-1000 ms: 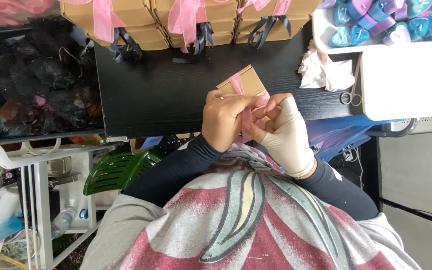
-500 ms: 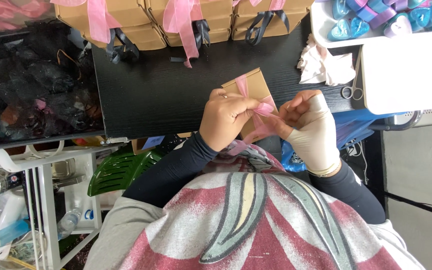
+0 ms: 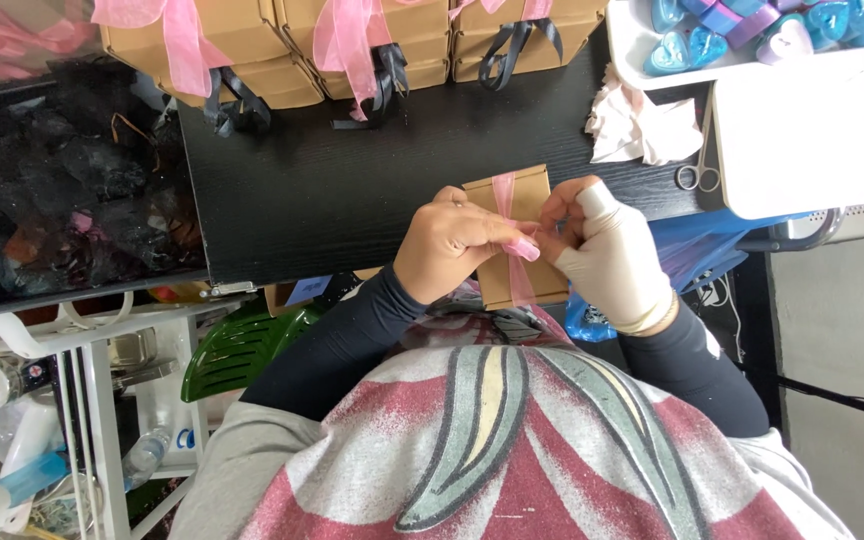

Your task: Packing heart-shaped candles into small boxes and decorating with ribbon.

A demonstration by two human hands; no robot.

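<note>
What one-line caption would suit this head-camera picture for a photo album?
Both hands, left and gloved right, pinch a pink ribbon around a small brown box at the edge of a black table.

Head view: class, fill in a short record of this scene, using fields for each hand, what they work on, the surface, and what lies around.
Left hand: bare, fingers on the pink ribbon
Right hand: in a pale glove, pinching the same ribbon
Box: small brown card box, ribbon wrapped around it, held at the near edge of the table
Table: black
Far edge: brown boxes tied with pink and dark ribbons
Right side: scissors, crumpled tissue, white tray, blue heart shapes
</note>
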